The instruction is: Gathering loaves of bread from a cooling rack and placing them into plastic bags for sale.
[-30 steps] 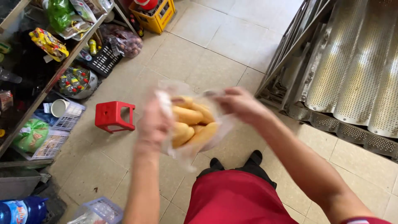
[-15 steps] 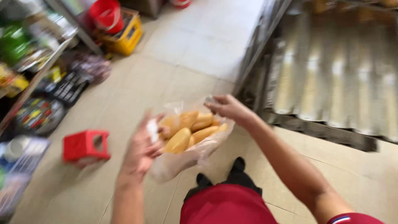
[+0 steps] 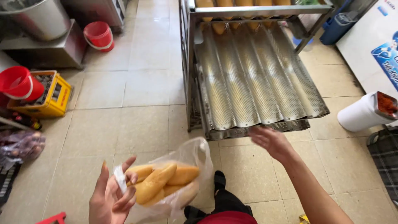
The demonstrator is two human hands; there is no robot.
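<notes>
My left hand (image 3: 111, 195) grips the edge of a clear plastic bag (image 3: 187, 154) low in the picture. Inside it lie several golden bread rolls (image 3: 159, 182). My right hand (image 3: 270, 140) is off the bag, fingers spread, hovering just in front of the lower edge of a perforated, corrugated metal baking tray (image 3: 253, 83). That tray rests on a metal rack (image 3: 189, 62). More loaves (image 3: 226, 4) show on the rack's upper shelf.
A yellow crate (image 3: 43, 97) carrying a red bucket (image 3: 18, 83) sits at left, another red bucket (image 3: 99, 35) farther back. A white bin (image 3: 362, 112) stands at right on the tiled floor. A red stool corner (image 3: 52, 218) shows at bottom left.
My right hand let go of the bag and moved out toward the tray. The bag now hangs from my left hand alone. My view swung from the shelves toward the rack.
</notes>
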